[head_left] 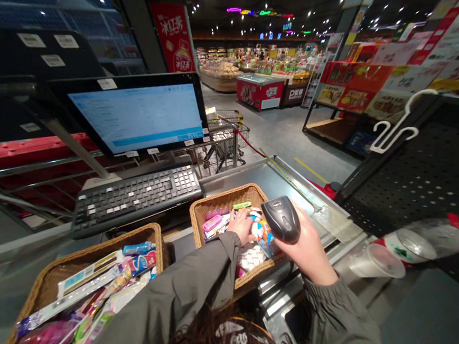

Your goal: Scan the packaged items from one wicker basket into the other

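Observation:
A dark grey barcode scanner is held in my right hand, above the right side of a wicker basket. My left hand reaches into this basket, its fingers stretched out and apart over small packaged goods. Near its fingers lie a pink package, a green packet and an orange, blue and white packet. A pack with white round shapes lies nearer to me. The fingertips of my left hand are partly hidden among the goods.
A second wicker basket with sweets and packets stands at the left. Behind it are a keyboard and a lit monitor. Plastic cups stand at the right, below white hooks. A shopping cart stands beyond the counter.

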A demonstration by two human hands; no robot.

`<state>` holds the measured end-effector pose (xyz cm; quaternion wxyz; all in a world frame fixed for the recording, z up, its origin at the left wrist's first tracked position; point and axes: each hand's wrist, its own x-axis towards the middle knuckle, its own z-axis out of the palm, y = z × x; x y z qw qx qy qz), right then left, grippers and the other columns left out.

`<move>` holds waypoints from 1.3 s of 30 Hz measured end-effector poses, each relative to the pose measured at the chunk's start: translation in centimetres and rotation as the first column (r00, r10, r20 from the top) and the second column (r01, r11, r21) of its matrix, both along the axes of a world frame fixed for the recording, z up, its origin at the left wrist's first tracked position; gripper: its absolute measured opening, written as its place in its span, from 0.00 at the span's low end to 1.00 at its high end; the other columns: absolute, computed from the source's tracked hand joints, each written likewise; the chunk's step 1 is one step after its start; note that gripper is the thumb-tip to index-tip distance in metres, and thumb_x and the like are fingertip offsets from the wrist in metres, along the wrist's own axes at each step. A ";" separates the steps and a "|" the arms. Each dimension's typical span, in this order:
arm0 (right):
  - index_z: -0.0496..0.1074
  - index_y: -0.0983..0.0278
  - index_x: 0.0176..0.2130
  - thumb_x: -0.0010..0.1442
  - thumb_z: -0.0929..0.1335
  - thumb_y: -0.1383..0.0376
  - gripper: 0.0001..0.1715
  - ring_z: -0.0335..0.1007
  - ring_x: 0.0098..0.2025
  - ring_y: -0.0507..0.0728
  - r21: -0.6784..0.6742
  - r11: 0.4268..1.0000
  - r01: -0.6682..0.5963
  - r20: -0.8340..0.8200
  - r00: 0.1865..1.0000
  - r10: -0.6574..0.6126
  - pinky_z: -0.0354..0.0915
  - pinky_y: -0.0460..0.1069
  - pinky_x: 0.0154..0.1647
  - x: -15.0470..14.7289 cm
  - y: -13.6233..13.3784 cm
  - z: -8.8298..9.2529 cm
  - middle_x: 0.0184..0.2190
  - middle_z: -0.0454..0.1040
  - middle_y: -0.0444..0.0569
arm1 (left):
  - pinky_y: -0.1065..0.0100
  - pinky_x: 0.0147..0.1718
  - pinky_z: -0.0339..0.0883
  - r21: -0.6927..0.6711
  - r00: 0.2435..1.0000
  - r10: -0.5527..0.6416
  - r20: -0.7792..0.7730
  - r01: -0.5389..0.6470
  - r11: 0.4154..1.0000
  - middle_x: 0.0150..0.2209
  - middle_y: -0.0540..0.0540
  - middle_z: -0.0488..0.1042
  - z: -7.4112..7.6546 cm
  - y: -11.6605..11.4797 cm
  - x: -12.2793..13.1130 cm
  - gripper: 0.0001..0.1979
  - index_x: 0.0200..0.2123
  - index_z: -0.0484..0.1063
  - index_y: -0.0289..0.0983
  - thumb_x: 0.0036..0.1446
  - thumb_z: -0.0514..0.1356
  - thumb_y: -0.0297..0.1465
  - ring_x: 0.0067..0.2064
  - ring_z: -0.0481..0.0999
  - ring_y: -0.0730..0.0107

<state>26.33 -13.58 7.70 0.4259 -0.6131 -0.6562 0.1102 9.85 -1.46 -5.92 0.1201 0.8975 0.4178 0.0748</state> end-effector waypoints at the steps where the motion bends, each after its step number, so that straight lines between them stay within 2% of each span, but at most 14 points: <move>1: 0.64 0.65 0.58 0.50 0.71 0.60 0.37 0.57 0.65 0.72 0.000 1.000 -0.001 0.001 1.000 0.001 0.52 0.72 0.64 0.0 0.0 0.0 0.58 0.68 0.64 | 0.35 0.64 0.40 0.028 1.000 -0.007 0.009 0.007 1.000 0.63 0.33 0.61 0.0 0.1 0.2 0.29 0.51 0.72 0.38 0.47 0.68 0.45 0.67 0.54 0.44; 3: 0.63 0.65 0.58 0.50 0.71 0.61 0.37 0.57 0.65 0.71 -0.009 1.000 -0.002 0.008 1.000 0.002 0.53 0.72 0.64 0.0 -0.2 0.1 0.58 0.67 0.63 | 0.37 0.64 0.42 0.079 0.998 -0.064 0.013 0.063 0.995 0.66 0.34 0.56 0.3 0.7 0.5 0.34 0.58 0.66 0.39 0.49 0.67 0.44 0.68 0.52 0.46; 4: 0.63 0.65 0.58 0.50 0.71 0.61 0.37 0.57 0.65 0.71 -0.013 1.000 -0.002 0.013 1.000 0.002 0.53 0.72 0.65 0.0 -0.2 0.1 0.58 0.67 0.63 | 0.37 0.64 0.43 0.099 0.994 -0.109 0.003 0.109 0.989 0.67 0.36 0.55 0.4 1.2 0.6 0.31 0.58 0.66 0.41 0.52 0.66 0.42 0.68 0.52 0.47; 7: 0.63 0.64 0.58 0.51 0.70 0.62 0.37 0.56 0.66 0.71 -0.007 1.000 0.006 0.023 1.000 -0.006 0.52 0.71 0.65 0.2 -0.5 0.1 0.59 0.67 0.62 | 0.35 0.64 0.41 0.149 0.970 -0.235 -0.068 0.243 0.959 0.67 0.44 0.58 1.1 3.2 0.7 0.15 0.51 0.74 0.46 0.61 0.58 0.34 0.69 0.51 0.50; 10: 0.63 0.65 0.58 0.52 0.70 0.61 0.35 0.56 0.66 0.70 0.000 1.000 0.002 0.041 0.999 -0.002 0.51 0.71 0.66 0.2 -0.6 0.1 0.59 0.67 0.63 | 0.34 0.64 0.37 0.189 0.951 -0.284 -0.124 0.304 0.934 0.66 0.46 0.60 1.6 5.1 0.8 0.13 0.43 0.78 0.45 0.64 0.54 0.29 0.69 0.50 0.51; 12: 0.64 0.66 0.58 0.53 0.70 0.61 0.34 0.54 0.67 0.70 -0.001 1.000 -0.010 0.054 0.999 0.010 0.50 0.71 0.66 0.1 -0.6 0.0 0.59 0.67 0.63 | 0.36 0.65 0.35 0.201 0.942 -0.311 -0.128 0.331 0.922 0.66 0.46 0.61 1.7 5.8 1.0 0.14 0.44 0.78 0.44 0.64 0.53 0.28 0.69 0.51 0.54; 16: 0.65 0.65 0.57 0.53 0.69 0.61 0.32 0.54 0.67 0.70 -0.002 1.000 -0.001 0.062 0.998 0.001 0.51 0.70 0.66 -0.1 -0.5 0.1 0.59 0.67 0.61 | 0.39 0.67 0.28 0.262 0.917 -0.389 -0.093 0.399 0.879 0.64 0.45 0.65 1.1 5.9 1.6 0.15 0.48 0.76 0.43 0.64 0.53 0.28 0.69 0.53 0.58; 19: 0.64 0.65 0.57 0.53 0.69 0.62 0.33 0.54 0.67 0.70 -0.001 1.000 0.009 0.074 0.997 -0.009 0.50 0.70 0.67 -0.2 -0.6 0.2 0.60 0.66 0.62 | 0.40 0.67 0.23 0.318 0.893 -0.444 -0.077 0.444 0.837 0.62 0.46 0.67 0.6 5.5 1.9 0.12 0.42 0.78 0.43 0.63 0.55 0.29 0.69 0.53 0.58; 22: 0.64 0.66 0.58 0.53 0.70 0.61 0.34 0.54 0.67 0.70 0.005 1.000 0.011 0.082 0.997 -0.011 0.50 0.70 0.67 -0.3 -0.6 0.1 0.59 0.66 0.62 | 0.46 0.69 0.24 0.316 0.858 -0.504 -0.098 0.507 0.802 0.58 0.46 0.72 0.7 5.3 1.8 0.12 0.36 0.79 0.42 0.63 0.55 0.28 0.67 0.57 0.61; 24: 0.65 0.65 0.57 0.53 0.70 0.60 0.34 0.55 0.67 0.70 0.014 1.000 0.016 0.081 0.997 -0.017 0.51 0.70 0.66 -0.3 -0.7 0.1 0.59 0.67 0.62 | 0.49 0.69 0.26 0.286 0.837 -0.536 -0.108 0.543 0.790 0.54 0.46 0.76 1.4 5.1 1.5 0.12 0.36 0.79 0.41 0.62 0.55 0.26 0.66 0.60 0.62; 27: 0.65 0.65 0.57 0.53 0.70 0.60 0.34 0.56 0.66 0.71 0.023 0.999 0.027 0.076 0.997 -0.029 0.53 0.70 0.65 -0.5 -0.7 0.0 0.58 0.67 0.62 | 0.48 0.69 0.26 0.231 0.836 -0.543 -0.080 0.545 0.806 0.56 0.47 0.74 3.5 4.6 0.2 0.12 0.35 0.79 0.41 0.60 0.56 0.25 0.64 0.63 0.63; 30: 0.64 0.67 0.57 0.52 0.70 0.61 0.34 0.57 0.65 0.71 0.029 0.999 0.028 0.078 0.997 -0.031 0.53 0.70 0.65 -0.8 -0.6 -0.2 0.58 0.67 0.63 | 0.42 0.67 0.26 0.216 0.861 -0.506 -0.050 0.504 0.836 0.60 0.48 0.69 6.8 4.2 -1.8 0.11 0.29 0.79 0.41 0.60 0.57 0.27 0.66 0.59 0.58; 35: 0.64 0.66 0.57 0.53 0.70 0.58 0.35 0.55 0.66 0.71 0.044 0.999 -0.007 0.096 0.995 0.002 0.52 0.70 0.66 -2.4 -0.3 0.4 0.59 0.67 0.63 | 0.33 0.63 0.33 0.292 0.963 -0.255 0.084 0.221 0.930 0.62 0.45 0.66 12.9 4.0 -6.7 0.09 0.29 0.78 0.41 0.58 0.58 0.28 0.67 0.56 0.52; 39: 0.63 0.65 0.58 0.55 0.69 0.55 0.35 0.54 0.67 0.72 0.052 0.997 -0.054 0.114 0.992 0.047 0.46 0.73 0.67 -4.3 0.0 1.3 0.59 0.67 0.63 | 0.32 0.61 0.41 0.318 0.975 -0.058 0.217 -0.014 0.948 0.62 0.43 0.66 16.9 3.6 -11.5 0.09 0.30 0.77 0.40 0.59 0.58 0.32 0.67 0.56 0.50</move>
